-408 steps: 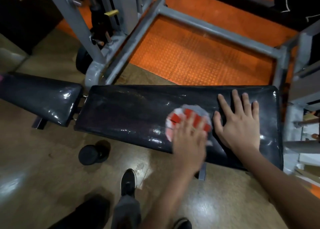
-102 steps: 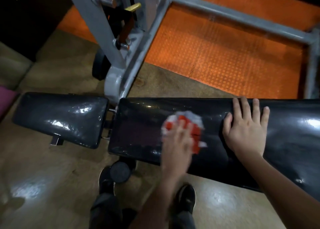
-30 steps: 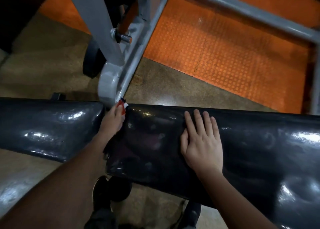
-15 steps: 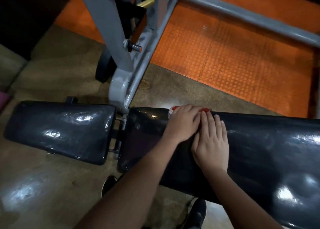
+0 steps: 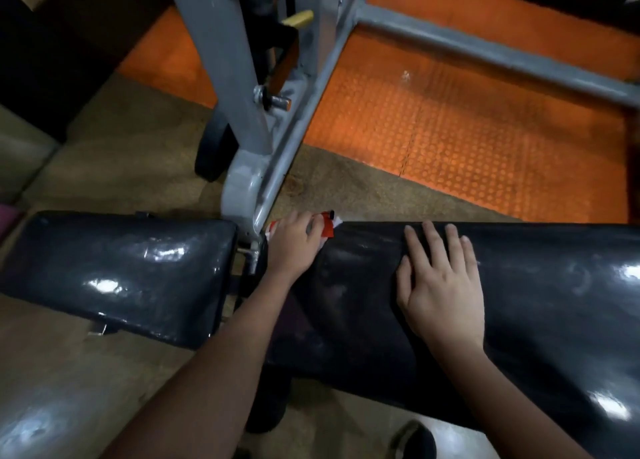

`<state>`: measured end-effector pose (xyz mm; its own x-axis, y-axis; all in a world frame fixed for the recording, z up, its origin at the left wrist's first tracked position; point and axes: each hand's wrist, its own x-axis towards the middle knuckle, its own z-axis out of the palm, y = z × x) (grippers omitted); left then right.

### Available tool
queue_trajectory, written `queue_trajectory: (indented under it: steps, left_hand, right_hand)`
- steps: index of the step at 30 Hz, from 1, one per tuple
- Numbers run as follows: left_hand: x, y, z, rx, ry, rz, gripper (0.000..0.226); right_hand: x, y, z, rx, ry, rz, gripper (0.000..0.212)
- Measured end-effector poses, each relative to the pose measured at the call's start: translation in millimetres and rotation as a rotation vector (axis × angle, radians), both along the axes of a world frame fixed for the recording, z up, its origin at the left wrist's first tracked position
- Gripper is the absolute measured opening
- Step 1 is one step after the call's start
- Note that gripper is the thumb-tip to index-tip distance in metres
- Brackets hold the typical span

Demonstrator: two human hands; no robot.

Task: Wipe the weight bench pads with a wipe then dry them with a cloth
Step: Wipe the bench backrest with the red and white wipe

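The long black bench pad (image 5: 519, 306) runs from the centre to the right edge, glossy with wet sheen. A shorter black seat pad (image 5: 114, 268) lies to its left across a narrow gap. My left hand (image 5: 294, 243) presses a red and white cloth (image 5: 327, 228) against the far left corner of the long pad; most of the cloth is hidden under the hand. Whether the fingers curl round the cloth cannot be told. My right hand (image 5: 440, 282) lies flat on top of the long pad, fingers straight and pointing away from me.
A grey steel machine frame (image 5: 242, 119) rises just behind the gap between the pads, with a crossbar (image 5: 485, 53) over orange studded floor mat (image 5: 467, 129). A black wheel (image 5: 211, 153) sits by the frame foot. My shoe (image 5: 412, 441) shows below the pad.
My left hand has slid the cloth left along the far edge, from beside my right hand to the pad's left corner. My right hand has stayed flat on the pad.
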<state>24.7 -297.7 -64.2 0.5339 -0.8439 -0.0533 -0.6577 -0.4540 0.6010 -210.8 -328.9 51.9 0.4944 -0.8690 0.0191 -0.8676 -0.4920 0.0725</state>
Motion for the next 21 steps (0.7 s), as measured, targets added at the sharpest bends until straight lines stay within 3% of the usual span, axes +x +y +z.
queue_trajectory:
  steps: [5, 11, 17, 21]
  left_hand:
    - [4, 0, -16, 0.035, -0.178, -0.1, 0.02]
    - [6, 2, -21, 0.079, -0.162, -0.149, 0.038]
    - [-2, 5, -3, 0.045, -0.035, -0.106, 0.03]
    - [1, 4, -11, 0.108, -0.098, -0.155, 0.031]
  right_hand:
    - [0, 4, -3, -0.05, -0.051, 0.005, 0.055]
    - [-3, 7, -3, -0.093, -0.069, 0.007, 0.056]
    - [-5, 7, -8, -0.122, -0.074, 0.024, 0.056]
    - [-6, 8, -13, -0.141, -0.071, 0.029, 0.058]
